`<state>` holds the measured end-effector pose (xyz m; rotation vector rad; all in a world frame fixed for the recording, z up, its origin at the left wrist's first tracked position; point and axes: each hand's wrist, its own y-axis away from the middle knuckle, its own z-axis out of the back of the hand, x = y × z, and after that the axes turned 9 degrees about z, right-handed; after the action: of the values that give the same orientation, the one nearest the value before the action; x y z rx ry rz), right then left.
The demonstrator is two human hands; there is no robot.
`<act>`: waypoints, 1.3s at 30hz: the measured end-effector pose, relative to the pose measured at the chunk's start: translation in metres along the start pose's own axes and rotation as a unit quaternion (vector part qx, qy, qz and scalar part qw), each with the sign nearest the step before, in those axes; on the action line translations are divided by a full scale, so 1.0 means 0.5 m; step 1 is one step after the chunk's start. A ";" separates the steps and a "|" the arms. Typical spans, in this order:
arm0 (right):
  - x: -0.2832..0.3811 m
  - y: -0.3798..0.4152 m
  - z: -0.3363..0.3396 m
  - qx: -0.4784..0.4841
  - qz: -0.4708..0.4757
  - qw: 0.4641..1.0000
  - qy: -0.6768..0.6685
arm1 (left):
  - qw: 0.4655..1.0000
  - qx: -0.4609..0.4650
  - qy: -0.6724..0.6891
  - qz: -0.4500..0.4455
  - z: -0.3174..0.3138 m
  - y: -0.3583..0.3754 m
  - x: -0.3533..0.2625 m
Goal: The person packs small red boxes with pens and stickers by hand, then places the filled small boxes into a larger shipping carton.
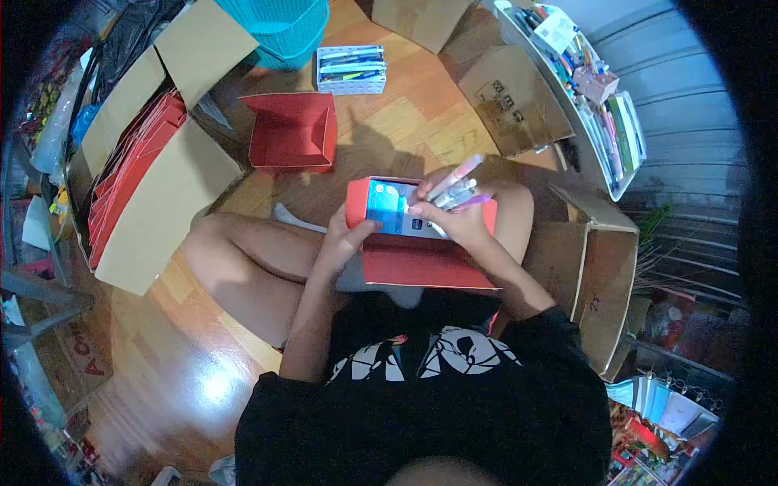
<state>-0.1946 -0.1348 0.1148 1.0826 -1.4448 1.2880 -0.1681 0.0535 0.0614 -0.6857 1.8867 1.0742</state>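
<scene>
An open red box (429, 266) rests on my lap, its lid flap toward my body. Inside it lies a blue and white package (387, 202). My left hand (350, 235) is closed round the box's left end, its thumb over the package. Several pens with white, pink and purple parts (458, 190) are bunched in my right hand (452, 220), fingers pressed round them above the right part of the box. Their tips point up and to the right. What lies under my right hand is hidden.
A second open red box (293, 138) sits on the wooden floor near a white basket of pens (351, 83) and a turquoise basket (279, 32). Folded red boxes fill a carton (166, 202) at left. More cartons (515, 101) and a pen-filled white tray (620, 182) are at right.
</scene>
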 end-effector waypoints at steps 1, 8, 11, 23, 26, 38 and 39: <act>0.000 0.001 0.002 0.017 0.027 0.999 -0.022 | 1.000 0.002 -0.002 0.003 -0.001 0.000 0.000; 0.026 0.002 0.008 -0.012 0.041 0.998 -0.042 | 0.999 -0.005 0.041 0.018 -0.003 -0.002 0.010; 0.013 0.002 0.013 0.045 0.040 0.998 0.014 | 0.999 0.001 0.048 0.016 -0.003 -0.004 0.011; 0.068 0.003 -0.015 0.311 -0.029 0.875 0.369 | 1.000 0.005 0.020 -0.019 -0.011 0.003 -0.007; 0.048 0.014 -0.021 0.357 -0.090 0.834 0.410 | 1.000 -0.008 0.001 -0.003 -0.015 0.008 -0.011; 0.062 0.009 0.008 0.340 -0.125 0.892 0.269 | 0.996 -0.066 0.014 0.063 -0.012 -0.006 0.010; 0.060 0.009 0.013 0.340 -0.126 0.892 0.268 | 0.995 -0.078 -0.006 0.059 -0.013 -0.005 0.006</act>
<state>-0.2060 -0.1420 0.1429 1.1648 -0.4142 1.7727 -0.1700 0.0466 0.0598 -0.6593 1.8664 1.3081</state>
